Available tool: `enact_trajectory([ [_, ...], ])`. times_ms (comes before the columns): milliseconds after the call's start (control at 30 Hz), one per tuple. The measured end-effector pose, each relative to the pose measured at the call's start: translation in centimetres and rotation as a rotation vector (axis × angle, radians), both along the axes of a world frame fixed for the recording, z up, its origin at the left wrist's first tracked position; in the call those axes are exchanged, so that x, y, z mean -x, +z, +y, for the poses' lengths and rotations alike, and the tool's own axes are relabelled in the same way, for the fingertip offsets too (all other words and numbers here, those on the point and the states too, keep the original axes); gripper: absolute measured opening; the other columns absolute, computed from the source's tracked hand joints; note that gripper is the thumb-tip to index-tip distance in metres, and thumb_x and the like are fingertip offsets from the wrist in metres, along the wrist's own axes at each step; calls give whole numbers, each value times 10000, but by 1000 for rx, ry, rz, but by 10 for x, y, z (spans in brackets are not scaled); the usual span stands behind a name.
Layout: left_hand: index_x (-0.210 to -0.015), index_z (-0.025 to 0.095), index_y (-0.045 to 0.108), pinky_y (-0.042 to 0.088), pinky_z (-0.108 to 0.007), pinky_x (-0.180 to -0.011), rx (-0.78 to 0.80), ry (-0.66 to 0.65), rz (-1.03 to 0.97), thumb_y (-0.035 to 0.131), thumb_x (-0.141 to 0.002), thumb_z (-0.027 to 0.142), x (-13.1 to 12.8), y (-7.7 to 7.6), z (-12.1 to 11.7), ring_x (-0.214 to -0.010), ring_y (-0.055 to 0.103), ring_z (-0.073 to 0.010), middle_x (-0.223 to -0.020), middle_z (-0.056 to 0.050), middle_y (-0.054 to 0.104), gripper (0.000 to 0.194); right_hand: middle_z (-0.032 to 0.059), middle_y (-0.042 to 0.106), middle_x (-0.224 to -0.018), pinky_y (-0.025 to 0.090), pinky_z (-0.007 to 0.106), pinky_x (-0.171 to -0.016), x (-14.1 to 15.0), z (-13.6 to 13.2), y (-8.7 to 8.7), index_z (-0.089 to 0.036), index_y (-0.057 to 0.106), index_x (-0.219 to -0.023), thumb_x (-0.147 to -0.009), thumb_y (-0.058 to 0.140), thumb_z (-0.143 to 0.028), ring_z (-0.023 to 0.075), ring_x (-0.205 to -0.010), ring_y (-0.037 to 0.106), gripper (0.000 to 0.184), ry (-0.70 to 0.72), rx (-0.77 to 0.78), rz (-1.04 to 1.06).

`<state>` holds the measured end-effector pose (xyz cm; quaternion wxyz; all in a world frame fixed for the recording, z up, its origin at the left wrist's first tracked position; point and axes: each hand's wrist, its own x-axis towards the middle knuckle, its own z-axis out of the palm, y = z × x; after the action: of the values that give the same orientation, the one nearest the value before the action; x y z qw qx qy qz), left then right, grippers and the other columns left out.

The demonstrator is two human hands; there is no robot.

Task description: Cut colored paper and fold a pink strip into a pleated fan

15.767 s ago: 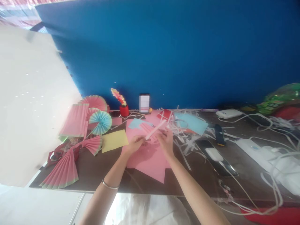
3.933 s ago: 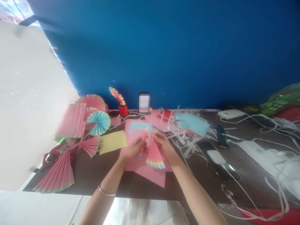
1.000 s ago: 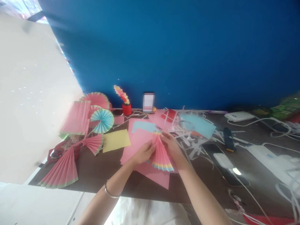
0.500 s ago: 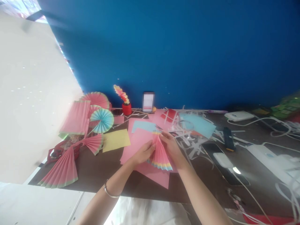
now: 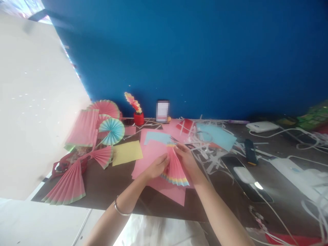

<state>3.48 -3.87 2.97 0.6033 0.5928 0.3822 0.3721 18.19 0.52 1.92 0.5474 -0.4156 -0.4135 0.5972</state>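
Note:
A pleated pink paper fan [image 5: 176, 169] with yellow and blue edging is held between my two hands, over pink paper sheets [image 5: 166, 193]. My left hand [image 5: 157, 166] is closed on its left side, near the middle. My right hand [image 5: 186, 158] grips its upper right side, the fingers curled by the narrow part. The pleats spread out toward me at the bottom, and a shorter striped end shows at the top. Parts of the fan are hidden behind my fingers. A light blue paper piece [image 5: 156, 138] lies just beyond it.
To the left are several folded fans, including a blue round one [image 5: 112, 131], and a yellow sheet [image 5: 127, 153]. White paper strips [image 5: 214, 159] litter the right, beside a phone [image 5: 246, 179], a power strip [image 5: 289, 172] and cables. A red pot [image 5: 138, 119] stands at the back.
Earlier my hands held a pale paper strip; later, the pleated pink fan, with its halves apart. Now both hands are closer together on it. Over the last second almost nothing has moved.

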Motion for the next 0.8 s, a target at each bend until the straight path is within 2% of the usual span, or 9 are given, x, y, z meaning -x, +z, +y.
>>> enact_trajectory([
  [233, -1149, 166, 522, 378, -372, -920, -25, 4, -6, 342, -849, 532, 0, 1, 1, -985, 526, -218, -1099, -106, 573, 506, -19, 674, -824, 470, 293, -781, 0, 0, -2, -242, 654, -820, -643, 718, -330, 170, -822, 614, 208, 2, -19, -32],
  [467, -1148, 162, 520, 375, -373, -923, -1, 13, 19, 342, -840, 548, 1, 3, -1, -1002, 520, -228, -1108, -109, 569, 525, -2, 681, -886, 468, 307, -803, 0, -4, 4, -249, 663, -876, -665, 700, -347, 194, -885, 610, 236, 7, -15, -77],
  [600, -1093, 156, 534, 390, -363, -895, -34, 19, 51, 338, -847, 533, 0, -3, 1, -941, 527, -212, -1030, -98, 584, 491, -3, 680, -933, 459, 311, -827, 1, -4, 4, -262, 661, -912, -670, 695, -353, 195, -915, 606, 260, -7, -4, -82],
  [800, -937, 150, 511, 415, -305, -758, -76, 110, 90, 361, -833, 537, 0, -16, 13, -802, 498, -168, -855, -47, 540, 428, -2, 663, -1014, 435, 341, -897, -2, 6, 7, -269, 644, -987, -703, 651, -424, 219, -1013, 576, 324, 85, -51, -47],
])
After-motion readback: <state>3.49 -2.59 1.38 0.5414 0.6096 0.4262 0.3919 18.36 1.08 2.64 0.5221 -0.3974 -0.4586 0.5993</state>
